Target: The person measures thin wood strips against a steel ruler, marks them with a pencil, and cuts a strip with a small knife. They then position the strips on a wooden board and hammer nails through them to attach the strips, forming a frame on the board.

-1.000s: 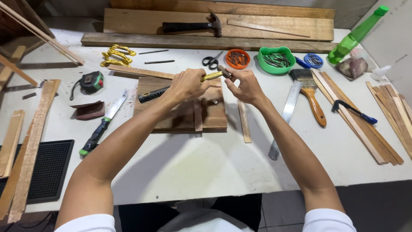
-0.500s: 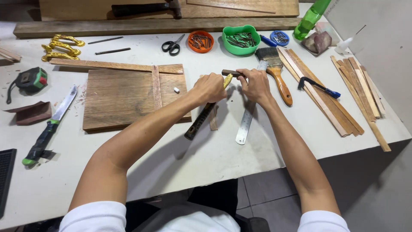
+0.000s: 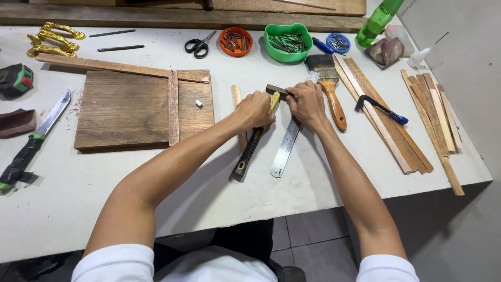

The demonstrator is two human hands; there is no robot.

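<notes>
Shifted slightly rightward since half a second ago: both hands and hammer, now right of the wooden board (image 3: 125,107). White worktable (image 3: 156,177), grey tiled floor below the near edge. Far left: tape measure (image 3: 15,79), green-handled knife (image 3: 31,141), gold fittings (image 3: 49,39). Scissors (image 3: 198,46), orange bowl (image 3: 236,40) and green bowl (image 3: 287,42) of nails along the back. Left hand (image 3: 255,109) fingers curled around the hammer (image 3: 253,146) handle near its head. Right hand (image 3: 307,102) fingers closed on the hammer head, resting over a steel ruler (image 3: 284,151). Paintbrush (image 3: 329,86) just beside; wood strips (image 3: 412,125) far right.
</notes>
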